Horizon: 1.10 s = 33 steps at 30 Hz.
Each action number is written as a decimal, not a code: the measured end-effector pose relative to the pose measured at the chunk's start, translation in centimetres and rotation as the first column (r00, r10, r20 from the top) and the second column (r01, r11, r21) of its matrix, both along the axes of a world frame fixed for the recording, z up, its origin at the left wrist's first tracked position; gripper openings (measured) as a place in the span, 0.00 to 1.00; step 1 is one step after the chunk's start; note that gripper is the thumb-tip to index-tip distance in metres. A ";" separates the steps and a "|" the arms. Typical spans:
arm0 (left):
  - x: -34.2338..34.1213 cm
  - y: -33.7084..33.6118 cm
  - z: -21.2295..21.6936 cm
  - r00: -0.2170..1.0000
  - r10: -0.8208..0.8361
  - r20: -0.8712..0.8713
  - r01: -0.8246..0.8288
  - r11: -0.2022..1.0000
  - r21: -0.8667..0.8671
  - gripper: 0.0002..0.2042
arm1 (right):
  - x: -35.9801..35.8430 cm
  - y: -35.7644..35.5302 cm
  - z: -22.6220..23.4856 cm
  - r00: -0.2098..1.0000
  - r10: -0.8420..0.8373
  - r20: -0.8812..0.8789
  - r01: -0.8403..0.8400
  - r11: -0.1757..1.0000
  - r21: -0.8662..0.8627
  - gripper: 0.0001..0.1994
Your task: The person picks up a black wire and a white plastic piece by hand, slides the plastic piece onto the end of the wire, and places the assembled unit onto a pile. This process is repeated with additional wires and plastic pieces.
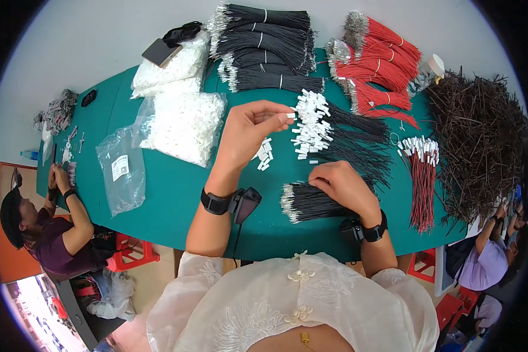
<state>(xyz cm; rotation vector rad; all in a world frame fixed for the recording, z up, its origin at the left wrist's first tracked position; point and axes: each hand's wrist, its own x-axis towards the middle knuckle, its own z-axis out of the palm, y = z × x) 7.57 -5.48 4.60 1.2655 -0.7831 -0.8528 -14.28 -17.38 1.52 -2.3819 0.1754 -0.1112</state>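
The left hand is raised over the middle of the green counter, its thumb and forefinger pressed together in a pinching grip on a small white connector housing, which points toward the right side of the counter. The right hand lies lower, near the counter's near edge, with its fingers curled down onto a loose bundle of black wires; whether that grip has closed on a single wire cannot be told, since the fingertips are hidden under the hand. The bundle's long axis runs along the near edge, its bare metal ends pointing toward the left and its far ends passing under the right hand. So the wire ends lie below and slightly right of the pinched housing, nearer the near edge, and the right hand is plainly the closer one to them. Between the two hands, farther from the near edge, a heap of finished black wires with white housings fans out, touching nothing in either grip. A few spare white housings lie just beside the left wrist.
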 end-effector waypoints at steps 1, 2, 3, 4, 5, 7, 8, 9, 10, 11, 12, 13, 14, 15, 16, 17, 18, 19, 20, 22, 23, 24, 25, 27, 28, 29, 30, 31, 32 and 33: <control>-0.1 0.0 0.0 1.000 -0.006 -0.002 0.006 1.000 0.002 0.09 | 0.0 0.0 0.1 1.000 -0.001 -0.001 0.001 1.000 0.000 0.04; -0.1 0.0 0.0 1.000 -0.007 -0.003 0.007 1.000 0.003 0.09 | 0.1 -0.1 0.2 0.999 -0.005 0.052 0.004 1.000 0.017 0.03; -0.1 0.0 0.0 1.000 -0.011 -0.004 0.011 1.000 0.006 0.09 | 0.2 -0.1 0.4 0.994 -0.011 0.105 0.008 0.999 0.034 0.03; -0.1 0.0 0.0 1.000 -0.015 -0.004 0.015 1.000 0.010 0.08 | 0.2 -0.1 0.6 0.987 -0.018 0.158 0.010 0.999 0.051 0.03; -0.1 0.0 0.0 1.000 -0.018 -0.005 0.019 1.000 0.013 0.08 | 0.2 0.0 0.9 0.987 -0.020 0.158 0.012 0.999 0.051 0.03; -0.1 0.0 0.0 1.000 -0.025 -0.002 0.025 1.000 0.016 0.08 | 0.2 0.4 1.7 0.994 -0.068 0.091 0.039 0.956 0.289 0.02; -0.1 0.1 0.0 1.000 -0.029 0.001 0.029 0.999 0.020 0.08 | 0.3 0.6 2.1 0.995 -0.085 0.055 0.056 0.913 0.403 0.01; -0.2 0.2 0.0 0.999 -0.035 0.004 0.035 0.999 0.024 0.08 | 0.4 0.7 2.8 0.995 -0.088 0.055 0.058 0.912 0.405 0.01; -0.2 0.2 0.1 0.999 -0.037 0.004 0.037 0.999 0.026 0.08 | 0.5 0.8 3.7 0.990 -0.114 0.082 0.069 0.901 0.427 0.01; -0.2 0.3 0.2 0.999 -0.049 -0.009 0.049 0.999 0.015 0.08 | 0.7 0.8 4.6 0.984 -0.141 0.108 0.078 0.890 0.450 0.01; -0.3 0.4 0.4 0.998 -0.060 -0.022 0.060 0.998 0.005 0.08 | 0.8 0.8 5.4 0.976 -0.168 0.135 0.086 0.877 0.472 0.01; -0.4 0.5 0.7 0.997 -0.071 -0.033 0.071 0.997 -0.005 0.08 | 1.0 0.8 6.1 0.976 -0.171 0.137 0.087 0.876 0.475 0.01; -0.5 0.5 0.9 0.997 -0.075 -0.031 0.075 0.997 -0.005 0.08 | 1.1 0.6 6.9 0.958 -0.226 0.174 0.123 0.878 0.462 0.01; -0.8 0.5 1.2 0.997 -0.070 -0.033 0.070 0.998 -0.002 0.08 | 1.4 0.4 7.5 0.936 -0.280 0.212 0.160 0.878 0.451 0.02; -1.1 0.6 1.5 0.997 -0.064 -0.035 0.064 0.998 0.002 0.08 | 1.6 0.2 7.8 0.910 -0.331 0.250 0.196 0.875 0.442 0.02; -1.4 0.6 1.8 0.998 -0.059 -0.039 0.059 0.998 0.007 0.08 | 1.8 0.2 7.8 0.908 -0.335 0.251 0.199 0.873 0.444 0.02; -1.6 0.7 2.0 0.997 -0.063 -0.037 0.064 0.998 0.009 0.08 | 2.1 0.1 7.7 0.877 -0.384 0.289 0.241 0.871 0.427 0.02; -1.8 0.8 2.2 0.998 -0.057 -0.036 0.057 0.998 0.005 0.08 | 2.3 0.1 7.5 0.842 -0.430 0.326 0.284 0.866 0.411 0.03; -2.0 0.8 2.3 0.998 -0.050 -0.035 0.051 0.999 0.001 0.08 | 2.5 0.1 7.4 0.803 -0.474 0.363 0.327 0.858 0.397 0.03; -2.0 0.8 2.4 0.998 -0.045 -0.035 0.045 0.999 -0.001 0.08 | 2.7 0.3 7.2 0.785 -0.485 0.385 0.348 0.860 0.374 0.03; -2.0 0.8 2.4 0.998 -0.049 -0.028 0.049 0.999 0.007 0.08 | 2.7 0.4 7.1 0.770 -0.491 0.407 0.365 0.863 0.349 0.03; -1.9 0.8 2.3 0.998 -0.053 -0.021 0.053 0.998 0.015 0.08 | 2.8 0.4 7.0 0.754 -0.496 0.430 0.383 0.865 0.324 0.03; -1.9 0.8 2.3 0.998 -0.057 -0.015 0.057 0.998 0.022 0.08 | 2.8 0.4 6.9 0.755 -0.497 0.428 0.384 0.864 0.325 0.03; -1.9 0.8 2.1 0.997 -0.066 -0.029 0.067 0.998 0.019 0.08 | 3.0 0.3 6.8 0.763 -0.463 0.451 0.365 0.884 0.292 0.04; -1.8 0.7 2.0 0.996 -0.075 -0.040 0.076 0.997 0.015 0.07 | 3.1 0.2 6.7 0.766 -0.446 0.463 0.355 0.894 0.274 0.04; -1.8 0.6 2.0 0.995 -0.085 -0.052 0.085 0.996 0.009 0.07 | 3.1 0.2 6.7 0.765 -0.447 0.463 0.356 0.893 0.275 0.04; -1.8 0.6 2.0 0.995 -0.085 -0.051 0.086 0.996 0.010 0.07 | 3.0 0.2 6.7 0.762 -0.443 0.472 0.356 0.896 0.266 0.05; -1.8 0.5 1.9 0.995 -0.083 -0.052 0.083 0.997 0.007 0.07 | 3.0 0.3 6.7 0.758 -0.439 0.482 0.356 0.898 0.258 0.05; -1.8 0.5 1.9 0.995 -0.081 -0.053 0.081 0.997 0.005 0.07 | 2.9 0.3 6.7 0.755 -0.436 0.490 0.357 0.900 0.250 0.06; -1.8 0.6 1.9 0.995 -0.079 -0.054 0.079 0.997 0.002 0.07 | 2.9 0.4 6.7 0.753 -0.438 0.491 0.359 0.899 0.251 0.06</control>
